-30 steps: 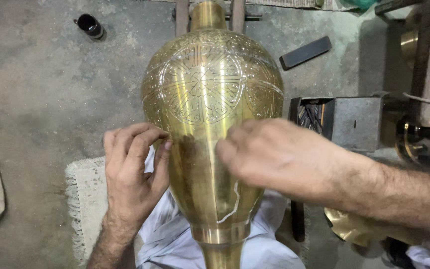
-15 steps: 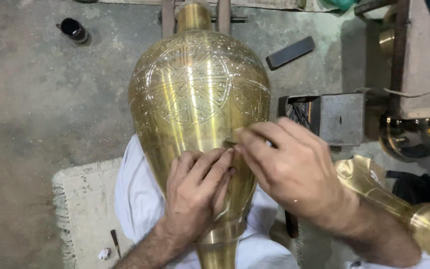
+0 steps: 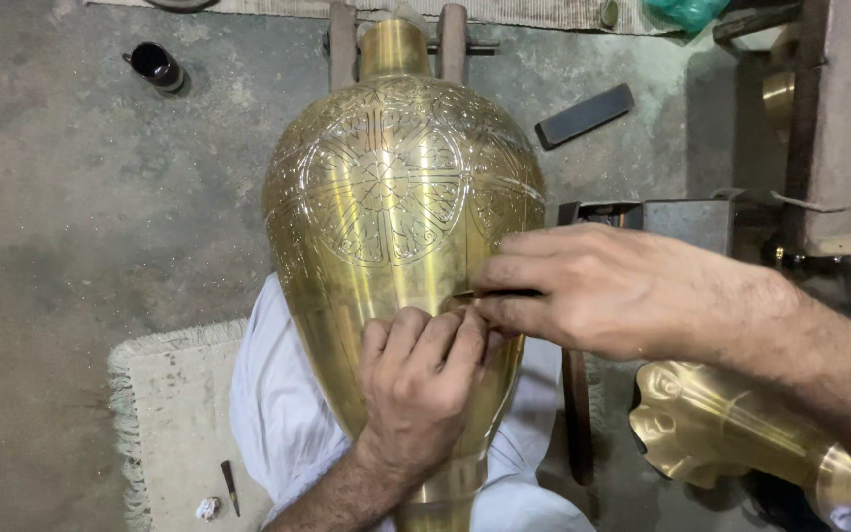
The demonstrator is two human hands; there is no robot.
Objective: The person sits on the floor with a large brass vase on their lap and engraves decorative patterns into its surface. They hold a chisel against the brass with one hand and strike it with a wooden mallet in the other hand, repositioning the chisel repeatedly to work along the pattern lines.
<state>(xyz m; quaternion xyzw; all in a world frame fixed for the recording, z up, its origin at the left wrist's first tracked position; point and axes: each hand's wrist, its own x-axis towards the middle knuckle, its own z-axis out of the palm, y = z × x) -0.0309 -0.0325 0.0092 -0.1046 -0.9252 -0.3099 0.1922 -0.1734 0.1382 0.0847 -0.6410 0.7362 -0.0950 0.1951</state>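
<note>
A large engraved brass vase (image 3: 401, 246) was laid across the lap on white cloth (image 3: 268, 424), presumably so its flank faced up for work. Its long axis ran away from the body, one narrow end lodged between two wooden posts (image 3: 343, 44), the other toward the body. The left hand (image 3: 416, 389) was rested on the lower flank, fingers curled, seemingly as a brace. The right hand (image 3: 593, 291) was pinched shut on a thin tool (image 3: 475, 293), tip at the surface beside the left fingertips.

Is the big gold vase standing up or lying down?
Lying down, tipped on its side. The engraved brass vase rests across the person's lap, its far neck held between two wooden posts.
</note>
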